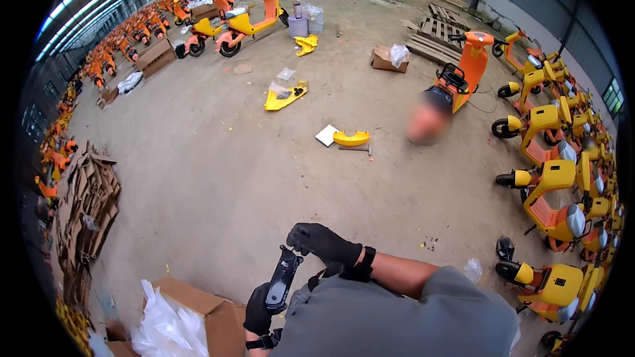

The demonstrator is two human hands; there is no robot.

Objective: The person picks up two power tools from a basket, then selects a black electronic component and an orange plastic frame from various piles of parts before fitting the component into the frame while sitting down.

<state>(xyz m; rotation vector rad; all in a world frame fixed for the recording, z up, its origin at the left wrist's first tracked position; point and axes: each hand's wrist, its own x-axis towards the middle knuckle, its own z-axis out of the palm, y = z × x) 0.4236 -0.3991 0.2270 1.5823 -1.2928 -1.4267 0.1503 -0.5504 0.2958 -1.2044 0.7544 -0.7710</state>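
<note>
My left hand (258, 309), in a black glove, is closed around the lower end of a long black scooter lamp (283, 280). The lamp has a glossy grey lens and small mounting tabs at its upper end, and it is held tilted upright. Close to those tabs is my right hand (324, 244), also black-gloved, with its fingers curled in. Whatever lies in those fingers is hidden. Black straps circle both wrists. Beside my left forearm stands an open cardboard box (225, 327) with white plastic wrapping (169, 324) spilling out.
Ahead on the concrete floor lie a curved yellow panel (351, 138), a hammer (356, 149), and a larger yellow panel (281, 98). A partly blurred orange scooter (473, 66) stands beyond. Yellow scooters (552, 182) line the right; flattened cardboard (86, 218) is piled left.
</note>
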